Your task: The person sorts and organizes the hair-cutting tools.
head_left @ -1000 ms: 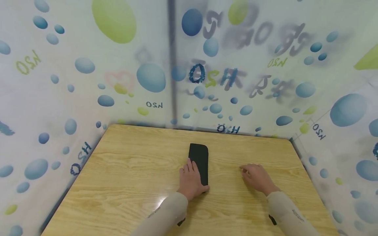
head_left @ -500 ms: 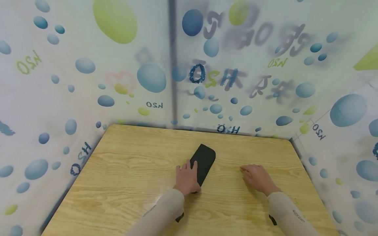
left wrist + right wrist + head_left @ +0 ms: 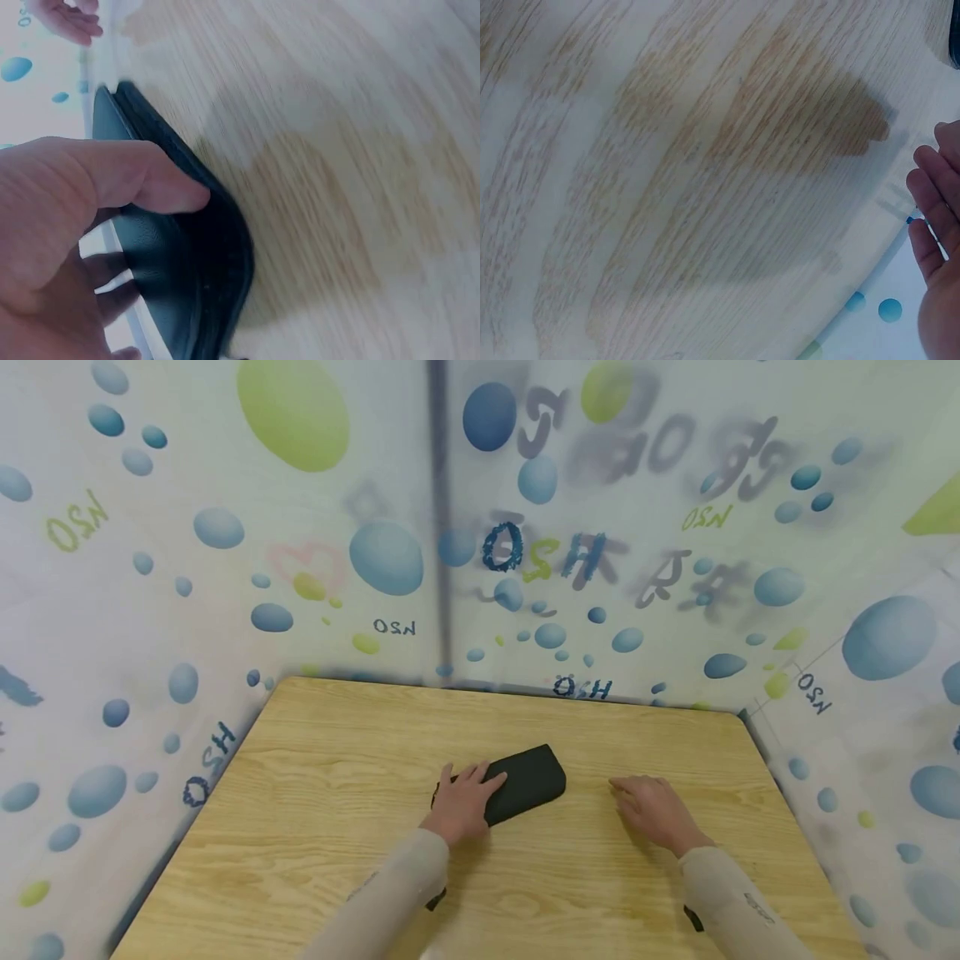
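A long, flat black wallet (image 3: 525, 783) with one rounded end lies tilted across the middle of the table in the head view. My left hand (image 3: 459, 808) grips its left part from above, fingers spread over the top. In the left wrist view the thumb presses on the near edge of the wallet (image 3: 161, 247), where two layers show, and the other fingers reach across its face. To the right, my right hand (image 3: 656, 810) holds nothing, its fingers loosely bent and apart from the wallet. In the right wrist view that hand (image 3: 939, 217) shows at the right edge.
The wooden table (image 3: 337, 752) has light grain and rounded far corners. Pale walls (image 3: 405, 460) printed with blue and green drops stand close behind it and at both sides. Both forearms wear light sleeves (image 3: 397, 893).
The wallet has turned clockwise on the table, from nearly upright in the head view to lying mostly crosswise. My left hand has turned with it and shifted slightly left; the right hand stays put.
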A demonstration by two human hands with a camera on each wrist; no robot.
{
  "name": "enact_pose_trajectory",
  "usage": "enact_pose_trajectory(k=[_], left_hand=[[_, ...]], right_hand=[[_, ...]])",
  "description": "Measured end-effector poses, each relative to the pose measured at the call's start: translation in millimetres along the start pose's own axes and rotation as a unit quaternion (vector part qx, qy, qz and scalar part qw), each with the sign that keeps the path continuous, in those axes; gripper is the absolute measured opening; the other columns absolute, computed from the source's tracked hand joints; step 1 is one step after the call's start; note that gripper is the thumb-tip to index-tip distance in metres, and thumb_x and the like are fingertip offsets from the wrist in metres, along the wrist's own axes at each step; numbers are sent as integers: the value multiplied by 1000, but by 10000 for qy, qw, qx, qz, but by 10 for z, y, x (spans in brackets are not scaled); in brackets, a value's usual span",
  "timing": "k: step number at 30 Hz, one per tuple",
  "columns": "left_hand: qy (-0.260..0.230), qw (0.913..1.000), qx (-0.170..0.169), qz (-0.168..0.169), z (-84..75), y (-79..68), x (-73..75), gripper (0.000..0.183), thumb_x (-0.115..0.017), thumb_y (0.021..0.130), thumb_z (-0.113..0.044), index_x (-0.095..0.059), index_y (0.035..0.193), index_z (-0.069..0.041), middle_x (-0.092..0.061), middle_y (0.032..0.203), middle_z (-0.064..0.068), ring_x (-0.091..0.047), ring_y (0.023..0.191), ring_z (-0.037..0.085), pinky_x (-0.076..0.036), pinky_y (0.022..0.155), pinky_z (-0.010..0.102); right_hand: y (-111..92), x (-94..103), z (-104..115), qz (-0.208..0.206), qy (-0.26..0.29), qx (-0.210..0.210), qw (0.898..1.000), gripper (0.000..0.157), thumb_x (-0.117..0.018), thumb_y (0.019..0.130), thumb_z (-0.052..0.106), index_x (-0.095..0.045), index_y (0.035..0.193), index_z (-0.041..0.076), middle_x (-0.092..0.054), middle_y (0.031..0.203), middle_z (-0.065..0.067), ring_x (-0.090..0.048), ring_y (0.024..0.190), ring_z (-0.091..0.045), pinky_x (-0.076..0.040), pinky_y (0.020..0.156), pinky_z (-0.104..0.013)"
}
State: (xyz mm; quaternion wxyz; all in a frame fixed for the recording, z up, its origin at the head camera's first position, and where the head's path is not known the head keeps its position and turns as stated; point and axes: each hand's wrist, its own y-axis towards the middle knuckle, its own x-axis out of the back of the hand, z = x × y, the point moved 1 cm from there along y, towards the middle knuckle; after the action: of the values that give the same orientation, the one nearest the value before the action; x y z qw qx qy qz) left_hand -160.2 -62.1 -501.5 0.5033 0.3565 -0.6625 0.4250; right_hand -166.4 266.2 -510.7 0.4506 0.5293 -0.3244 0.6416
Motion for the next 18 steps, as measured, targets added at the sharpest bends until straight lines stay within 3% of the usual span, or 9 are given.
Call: enact_pose_trajectory(k=[12, 18], left_hand=[[519, 9974, -506, -56, 198, 53, -22, 76, -74, 86, -23, -34, 150, -39, -28, 161, -2, -28, 149, 22, -19, 118, 61], [485, 9959, -746, -163, 267, 44, -44, 78, -74, 86, -17, -35, 150, -40, -28, 161, -3, -28, 149, 20, -16, 119, 61]], right_hand=[[19, -24, 90, -39, -36, 18, 10000, 33, -66, 91, 14, -66, 123, 5, -70, 119, -13, -65, 110, -34, -46, 97, -56], [38, -78, 112, -6, 13, -8, 10000, 32, -65, 92, 16, -67, 123, 7, -70, 120, -11, -65, 111, -31, -46, 97, -54]])
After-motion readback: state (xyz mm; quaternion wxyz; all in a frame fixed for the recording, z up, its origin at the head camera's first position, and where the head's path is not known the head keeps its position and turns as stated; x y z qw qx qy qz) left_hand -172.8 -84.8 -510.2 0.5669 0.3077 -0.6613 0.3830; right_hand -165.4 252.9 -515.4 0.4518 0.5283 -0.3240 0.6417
